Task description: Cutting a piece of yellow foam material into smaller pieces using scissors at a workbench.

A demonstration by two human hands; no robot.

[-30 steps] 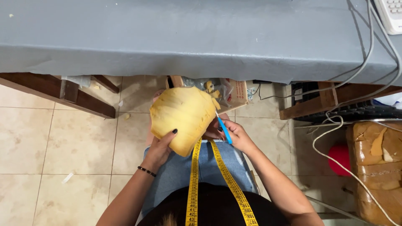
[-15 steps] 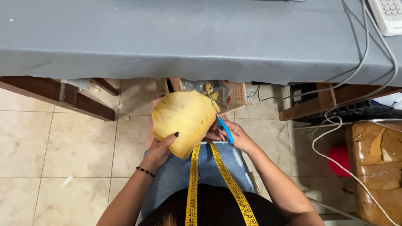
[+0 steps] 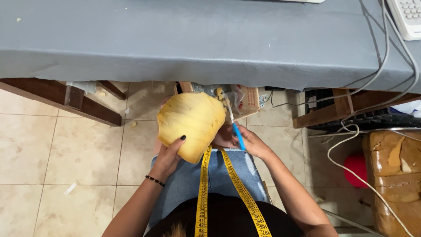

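Foam piece (image 3: 191, 125) gripped by left hand (image 3: 169, 159); blue-handled cutter (image 3: 235, 128) clasped in right hand (image 3: 245, 141). Blade slip toward fingers poss., foam being unsupported w/o surface.

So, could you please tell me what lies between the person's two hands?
In the head view, the lower edge of the yellow foam piece lies between the left hand and the right hand, which holds a blue-handled tool.
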